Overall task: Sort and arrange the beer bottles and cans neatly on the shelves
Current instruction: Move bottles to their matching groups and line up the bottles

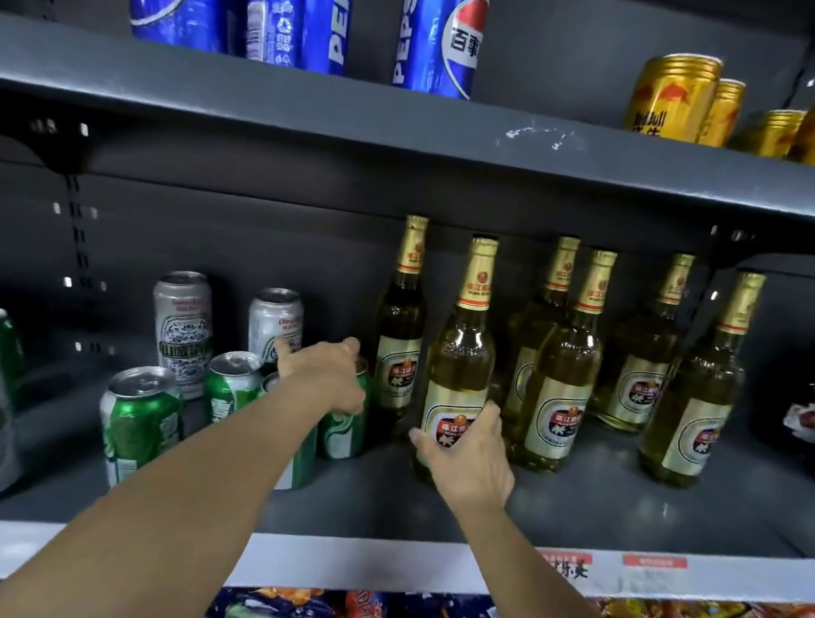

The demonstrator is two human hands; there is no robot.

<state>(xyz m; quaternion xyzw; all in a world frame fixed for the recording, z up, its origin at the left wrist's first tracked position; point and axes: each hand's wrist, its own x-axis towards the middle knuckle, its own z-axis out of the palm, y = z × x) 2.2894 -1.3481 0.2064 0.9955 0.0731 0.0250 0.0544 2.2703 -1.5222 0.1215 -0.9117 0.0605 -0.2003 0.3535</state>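
two hands work the middle shelf (576, 507): left hand (324, 375) grips a green can (343, 430) mid-shelf, right hand (469, 452) wraps the front bottle (460, 362); next, align both in rows.

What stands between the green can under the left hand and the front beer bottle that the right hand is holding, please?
In the head view, another beer bottle stands just behind the gap between the green can and the front beer bottle; the gap itself is bare shelf.
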